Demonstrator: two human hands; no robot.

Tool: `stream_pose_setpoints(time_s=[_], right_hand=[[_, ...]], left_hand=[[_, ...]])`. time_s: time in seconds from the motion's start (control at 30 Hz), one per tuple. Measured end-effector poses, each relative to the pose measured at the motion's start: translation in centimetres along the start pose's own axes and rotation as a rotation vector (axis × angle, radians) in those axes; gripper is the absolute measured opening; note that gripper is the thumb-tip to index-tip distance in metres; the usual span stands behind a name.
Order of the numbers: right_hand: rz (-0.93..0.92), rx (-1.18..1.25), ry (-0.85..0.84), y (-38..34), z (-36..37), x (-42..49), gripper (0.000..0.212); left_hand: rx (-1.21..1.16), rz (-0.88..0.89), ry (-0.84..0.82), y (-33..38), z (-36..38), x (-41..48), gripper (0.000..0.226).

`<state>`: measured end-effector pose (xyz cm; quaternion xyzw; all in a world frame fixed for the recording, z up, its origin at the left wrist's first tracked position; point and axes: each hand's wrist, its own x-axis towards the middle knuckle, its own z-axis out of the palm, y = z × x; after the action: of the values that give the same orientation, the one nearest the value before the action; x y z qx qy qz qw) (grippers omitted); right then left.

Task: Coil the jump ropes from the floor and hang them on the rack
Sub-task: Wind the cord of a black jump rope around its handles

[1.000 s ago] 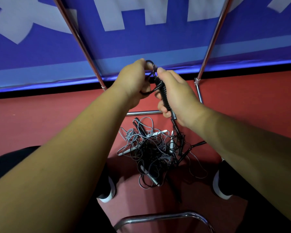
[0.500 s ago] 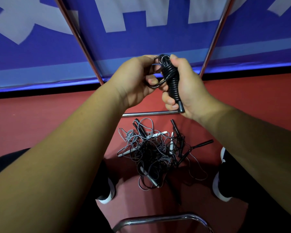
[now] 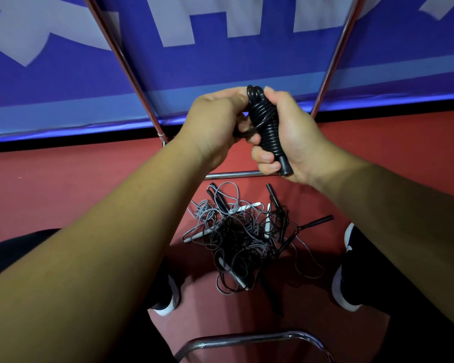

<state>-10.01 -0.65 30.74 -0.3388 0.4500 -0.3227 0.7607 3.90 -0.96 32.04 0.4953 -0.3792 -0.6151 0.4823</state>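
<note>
Coils of a black jump rope (image 3: 264, 119) sit wound in tight turns round its own handle, held up above the red floor (image 3: 63, 195). The right hand (image 3: 295, 132) is clamped round this bundle, which stands nearly upright, fingers curled over the turns, and a bare handle end (image 3: 285, 166) sticks out below the little finger. The left hand (image 3: 215, 121) touches the bundle's left side with fingers curled, pinching a loose loop (image 3: 243, 134) of the same cord. Well below, on the floor, lies a tangled pile (image 3: 241, 237) of black and grey jump ropes with black and white handles poking out, between the person's two dark shoes (image 3: 344, 284). The rack (image 3: 131, 72) shows as slanted chrome tubes rising on either side of the hands before a blue banner (image 3: 220, 74), with a low crossbar (image 3: 233, 175) just behind the pile and a curved tube (image 3: 247, 339) at the bottom edge
</note>
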Motion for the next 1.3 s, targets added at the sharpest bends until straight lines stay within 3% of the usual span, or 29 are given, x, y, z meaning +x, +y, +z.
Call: stream_pose_setpoints(time_s=[0.13, 0.2, 0.3, 0.4, 0.47, 0.63, 0.73, 0.87, 1.17, 1.3], right_hand=[[-0.018, -0.099, 0.076, -0.3, 0.2, 0.0, 0.058], [-0.045, -0.165, 0.129, -0.3, 0.3, 0.1, 0.055], [-0.102, -0.267, 0.163, -0.3, 0.4, 0.4, 0.047], [-0.126, -0.316, 0.164, -0.1, 0.6, 0.4, 0.044], [-0.107, -0.3, 0.174, 0.1, 0.7, 0.3, 0.046], [-0.059, -0.209, 0.144, -0.1, 0.3, 0.0, 0.052], [-0.02, -0.213, 0.102, -0.7, -0.4, -0.1, 0.051], [0.058, -0.178, -0.052, -1.8, -1.4, -0.6, 0.041], [0.137, -0.056, -0.29, -3.3, -3.5, -1.5, 0.035], [0.151, -0.067, -0.314, -3.2, -3.7, -1.5, 0.038]], left_hand=[[0.041, -0.026, 0.086, 0.7, 0.4, 0.2, 0.031], [0.176, -0.023, 0.111, 0.9, 0.3, 0.2, 0.029], [0.541, 0.149, 0.154, 0.2, 0.2, -0.1, 0.043], [0.759, 0.245, 0.305, -0.5, 0.2, 0.0, 0.035], [0.824, 0.322, 0.354, -0.9, 0.2, 0.0, 0.039], [0.942, 0.499, 0.288, -1.1, 0.4, -0.4, 0.029], [0.903, 0.461, 0.153, -0.5, 0.3, -0.5, 0.026], [0.618, 0.297, 0.018, 0.2, -0.5, 0.1, 0.024], [0.409, 0.212, -0.105, 2.1, -1.3, -0.1, 0.01], [0.369, 0.167, -0.13, 2.3, -1.4, -0.3, 0.003]])
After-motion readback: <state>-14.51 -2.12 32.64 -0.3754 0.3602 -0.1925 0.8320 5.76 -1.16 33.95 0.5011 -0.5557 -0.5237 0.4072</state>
